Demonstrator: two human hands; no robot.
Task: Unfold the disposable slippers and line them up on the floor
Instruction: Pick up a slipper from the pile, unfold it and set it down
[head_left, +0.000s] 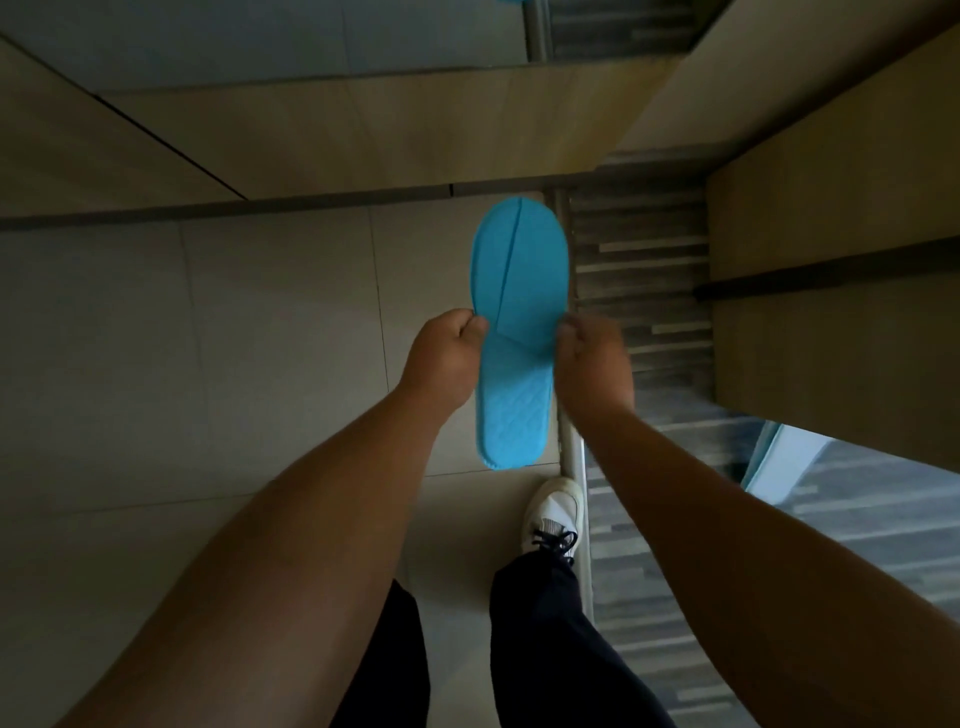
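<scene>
A light blue disposable slipper (517, 291) hangs in the air in front of me, toe pointing away, heel toward me. Its flat upper lies pressed against the sole with a crease running along it. My left hand (441, 358) pinches the slipper's left edge at mid-length. My right hand (592, 358) pinches the right edge at the same height. Both hands are closed on the slipper, well above the floor. No second slipper shows clearly.
Beige floor tiles (234, 338) lie below and to the left; a striped grey carpet (639, 270) begins at a metal threshold strip on the right. Wooden cabinet panels (831, 218) stand right and ahead. My white sneaker (556, 512) and dark trousers are below the slipper.
</scene>
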